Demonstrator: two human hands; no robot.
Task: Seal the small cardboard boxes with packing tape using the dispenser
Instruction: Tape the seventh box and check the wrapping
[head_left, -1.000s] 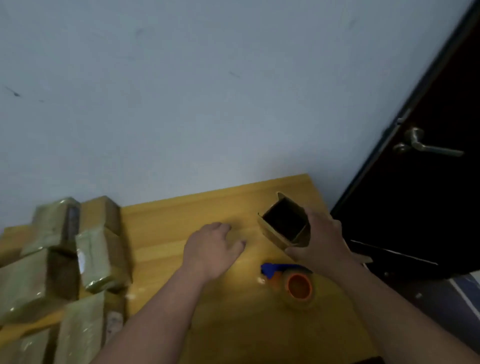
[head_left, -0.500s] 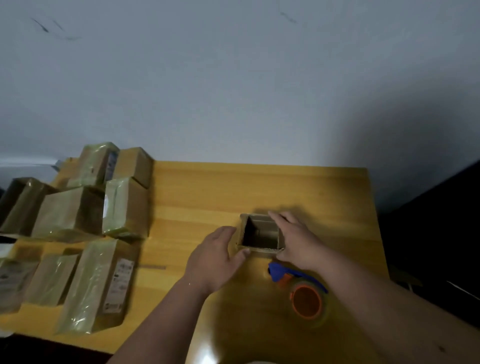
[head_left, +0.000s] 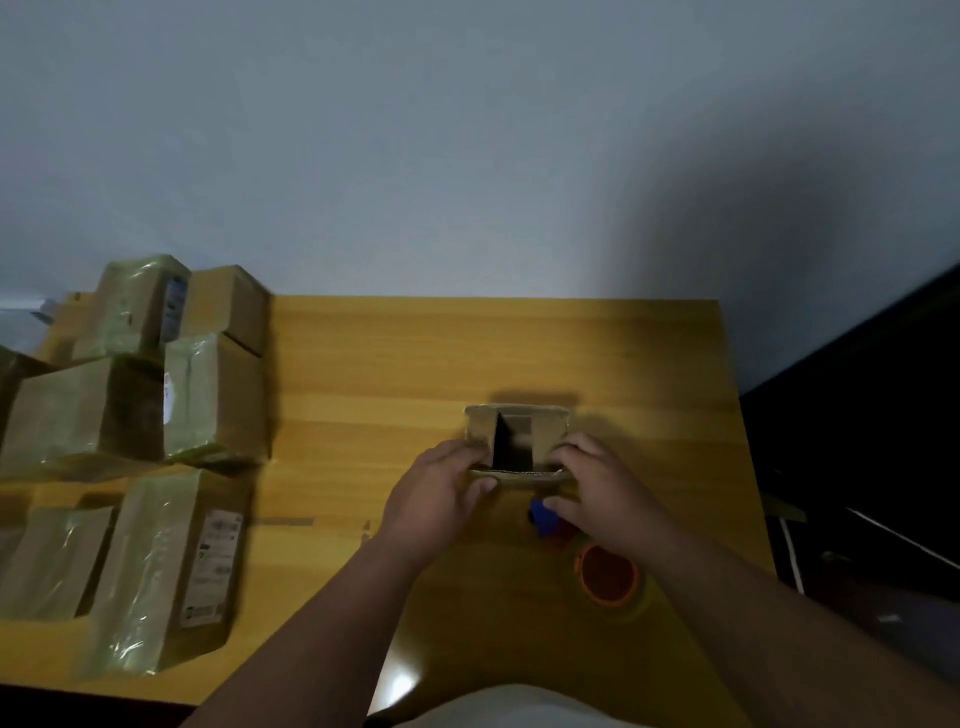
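Since half a second ago we have brought our right hand (head_left: 602, 493) round to the near right corner of the small cardboard box (head_left: 517, 441), and our left hand (head_left: 436, 493) now grips its near left corner, fingers of both curled on the near flap. It stands open-topped mid-worktop (head_left: 415, 364), its inside dark. Just near it lies the tape dispenser (head_left: 597, 561), partly under our right wrist. Wrapped parcels (head_left: 156, 441) pile at the left.
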